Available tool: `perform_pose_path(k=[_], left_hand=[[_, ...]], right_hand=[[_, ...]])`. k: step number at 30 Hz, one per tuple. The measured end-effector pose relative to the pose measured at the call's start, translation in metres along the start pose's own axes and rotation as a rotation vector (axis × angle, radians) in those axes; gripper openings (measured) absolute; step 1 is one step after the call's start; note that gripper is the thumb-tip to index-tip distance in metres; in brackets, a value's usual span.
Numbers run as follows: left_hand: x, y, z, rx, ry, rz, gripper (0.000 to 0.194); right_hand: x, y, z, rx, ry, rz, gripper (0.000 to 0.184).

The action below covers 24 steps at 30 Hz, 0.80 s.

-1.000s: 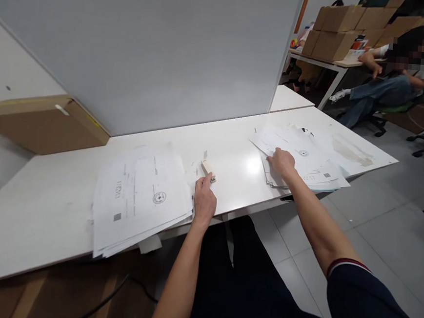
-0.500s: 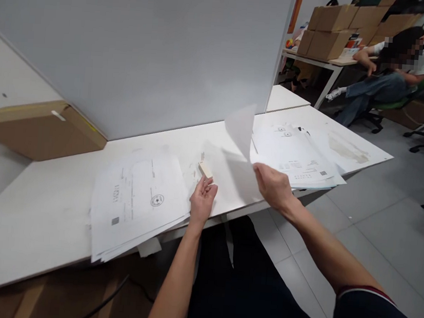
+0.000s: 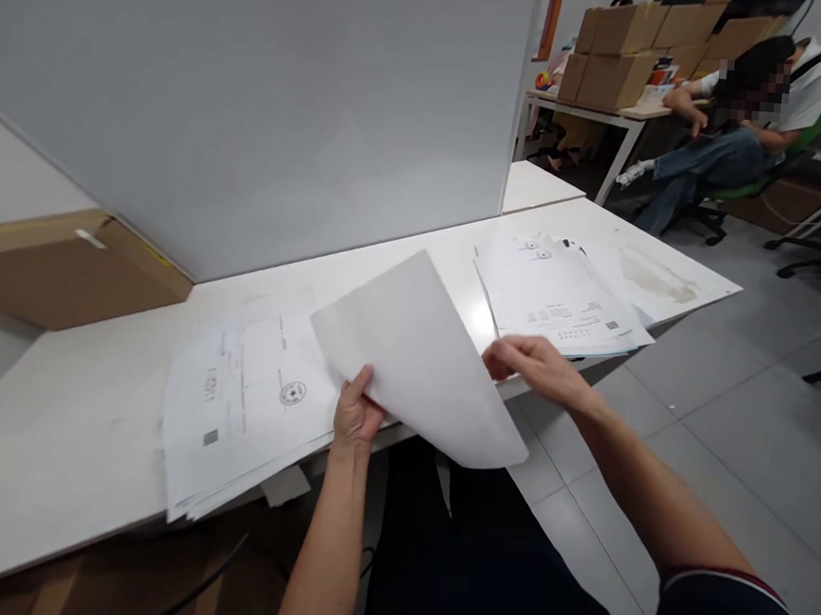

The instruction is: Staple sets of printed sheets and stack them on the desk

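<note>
A blank-looking sheet of paper [image 3: 413,355] hangs tilted over the table's front edge, its lower right corner drooping. My left hand [image 3: 358,412] grips its lower left edge, thumb on top and fingers beneath. At the sheet's right edge is my right hand [image 3: 537,367], its fingers curled closed; whether they pinch the paper cannot be made out. Left of my left hand lies a stack of printed sheets [image 3: 239,408] with a round star stamp, overhanging the front edge. Another pile of printed papers [image 3: 560,300] lies beyond my right hand.
A large grey-white panel [image 3: 291,99] stands along the back of the white table [image 3: 74,423]. A cardboard box [image 3: 72,271] leans at the left. Further off, a seated person [image 3: 743,135] is near a table with stacked boxes [image 3: 611,53].
The sheet has come left from beside the right pile and now spreads between my hands. My left hand has taken hold of it. The small pale block on the table is now hidden.
</note>
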<state>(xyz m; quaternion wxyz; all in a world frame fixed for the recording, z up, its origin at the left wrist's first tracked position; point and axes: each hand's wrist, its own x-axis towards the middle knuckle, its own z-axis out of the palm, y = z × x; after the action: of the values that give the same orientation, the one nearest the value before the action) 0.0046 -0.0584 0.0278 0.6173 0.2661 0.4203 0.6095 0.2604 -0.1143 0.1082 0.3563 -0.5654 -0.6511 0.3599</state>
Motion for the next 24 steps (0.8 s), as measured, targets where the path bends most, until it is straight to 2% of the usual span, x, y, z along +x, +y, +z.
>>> perform_pose_path(k=[2,3,4,7,9,12,15,19,22,24], left_hand=[[-0.001,-0.001,0.007,0.007,0.027,-0.024,0.044],[-0.003,-0.001,0.01,0.023,0.025,-0.031,0.044],[-0.005,-0.002,0.014,0.044,0.02,-0.034,0.045],[-0.009,-0.007,0.02,0.135,0.029,-0.002,0.043],[-0.009,-0.01,0.021,0.192,0.052,0.03,0.041],[-0.007,-0.013,0.02,0.246,0.084,0.072,0.039],[-0.005,-0.014,0.02,0.263,0.1,0.091,0.034],[-0.007,-0.014,0.025,0.208,0.107,0.091,0.033],[-0.006,-0.017,0.029,0.171,0.134,0.114,0.035],[-0.004,-0.022,0.03,0.175,0.15,0.135,0.037]], right_hand=[[0.027,0.02,-0.014,-0.274,0.262,0.116,0.035],[0.04,0.03,-0.02,-0.443,0.36,0.194,0.036],[0.053,0.039,-0.023,-0.587,0.396,0.28,0.039],[0.082,0.058,-0.024,-0.836,0.305,0.498,0.045],[0.092,0.064,-0.018,-0.899,0.238,0.543,0.036],[0.098,0.065,-0.013,-0.926,0.188,0.538,0.026],[0.097,0.061,-0.017,-0.939,0.187,0.548,0.027],[0.081,0.037,-0.026,-1.0,0.307,0.552,0.026],[0.056,0.002,-0.014,-1.061,0.355,0.384,0.026],[0.036,-0.023,0.008,-1.082,0.292,0.233,0.027]])
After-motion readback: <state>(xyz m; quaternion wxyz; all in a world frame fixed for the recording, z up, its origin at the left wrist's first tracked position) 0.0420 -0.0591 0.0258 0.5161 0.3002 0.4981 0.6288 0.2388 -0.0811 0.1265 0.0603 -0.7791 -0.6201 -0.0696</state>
